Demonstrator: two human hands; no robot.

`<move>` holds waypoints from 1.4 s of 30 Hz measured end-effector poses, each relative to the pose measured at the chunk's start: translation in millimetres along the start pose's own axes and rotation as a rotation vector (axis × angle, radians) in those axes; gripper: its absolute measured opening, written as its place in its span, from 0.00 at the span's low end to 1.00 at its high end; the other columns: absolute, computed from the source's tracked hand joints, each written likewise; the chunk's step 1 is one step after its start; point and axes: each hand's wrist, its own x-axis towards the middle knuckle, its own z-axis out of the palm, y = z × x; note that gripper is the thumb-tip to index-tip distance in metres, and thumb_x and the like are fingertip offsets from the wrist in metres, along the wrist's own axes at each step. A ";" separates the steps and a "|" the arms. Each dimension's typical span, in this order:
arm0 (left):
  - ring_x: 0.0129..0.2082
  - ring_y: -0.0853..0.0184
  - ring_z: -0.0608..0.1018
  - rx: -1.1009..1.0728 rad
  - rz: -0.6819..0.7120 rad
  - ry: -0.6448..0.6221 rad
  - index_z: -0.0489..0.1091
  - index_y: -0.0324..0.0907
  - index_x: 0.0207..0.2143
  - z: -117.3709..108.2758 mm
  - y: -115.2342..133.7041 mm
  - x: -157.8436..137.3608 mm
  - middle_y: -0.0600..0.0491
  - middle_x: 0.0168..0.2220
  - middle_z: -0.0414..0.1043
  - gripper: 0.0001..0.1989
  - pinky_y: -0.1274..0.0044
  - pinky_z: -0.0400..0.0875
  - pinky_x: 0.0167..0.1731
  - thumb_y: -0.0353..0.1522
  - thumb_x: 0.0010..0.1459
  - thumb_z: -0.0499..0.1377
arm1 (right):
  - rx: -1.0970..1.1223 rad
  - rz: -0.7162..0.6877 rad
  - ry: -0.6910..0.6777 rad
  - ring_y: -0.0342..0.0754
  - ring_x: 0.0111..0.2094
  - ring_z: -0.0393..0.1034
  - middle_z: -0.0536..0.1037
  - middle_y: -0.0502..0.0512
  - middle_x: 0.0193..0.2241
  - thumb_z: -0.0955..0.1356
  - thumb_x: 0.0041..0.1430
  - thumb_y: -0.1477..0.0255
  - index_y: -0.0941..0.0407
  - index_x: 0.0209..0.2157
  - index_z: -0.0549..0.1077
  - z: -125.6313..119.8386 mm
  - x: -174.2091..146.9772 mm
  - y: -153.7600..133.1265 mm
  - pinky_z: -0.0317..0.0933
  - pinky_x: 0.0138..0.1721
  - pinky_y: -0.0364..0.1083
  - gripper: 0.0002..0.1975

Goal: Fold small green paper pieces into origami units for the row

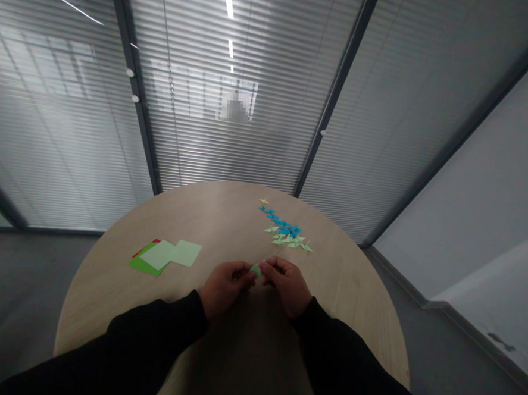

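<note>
Beyond the far edge of my counter (351,298) I see pale blinds (267,144) behind dark posts (339,83); past its right edge, a white wall (482,205); past its left, grey floor (26,290).

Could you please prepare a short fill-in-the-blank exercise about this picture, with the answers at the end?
The small paper between the left hand and the right hand is ____ in colour.
The farthest folded piece is ____ in colour.
Seen by the person, the flat sheets lie to the ____ of both hands.
One sheet shows only a narrow edge, which is ____.
Missing words: green; yellow; left; red.
</note>
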 end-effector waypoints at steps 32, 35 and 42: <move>0.27 0.69 0.74 -0.349 -0.005 0.125 0.68 0.38 0.36 4.0 0.2 2.3 0.54 0.27 0.72 0.19 0.76 0.67 0.29 0.44 0.51 0.64 | -0.473 -0.351 -0.015 0.43 0.24 0.66 0.73 0.50 0.22 0.66 0.61 0.64 0.57 0.27 0.72 3.2 -3.7 0.0 0.59 0.26 0.41 0.13; 0.28 0.69 0.74 -0.366 -0.026 0.121 0.68 0.37 0.36 2.7 0.4 2.2 0.52 0.29 0.73 0.19 0.76 0.68 0.31 0.42 0.49 0.66 | -0.485 -0.375 0.011 0.43 0.24 0.66 0.73 0.49 0.22 0.66 0.60 0.65 0.57 0.27 0.72 4.5 -3.9 0.3 0.60 0.26 0.41 0.12; 0.28 0.68 0.73 -0.248 0.019 0.178 0.68 0.38 0.38 1.4 -2.9 1.3 0.55 0.26 0.71 0.15 0.76 0.67 0.30 0.38 0.51 0.64 | -0.286 -0.268 -0.025 0.44 0.25 0.69 0.75 0.50 0.25 0.68 0.57 0.63 0.57 0.31 0.72 6.1 -3.0 3.6 0.62 0.27 0.42 0.10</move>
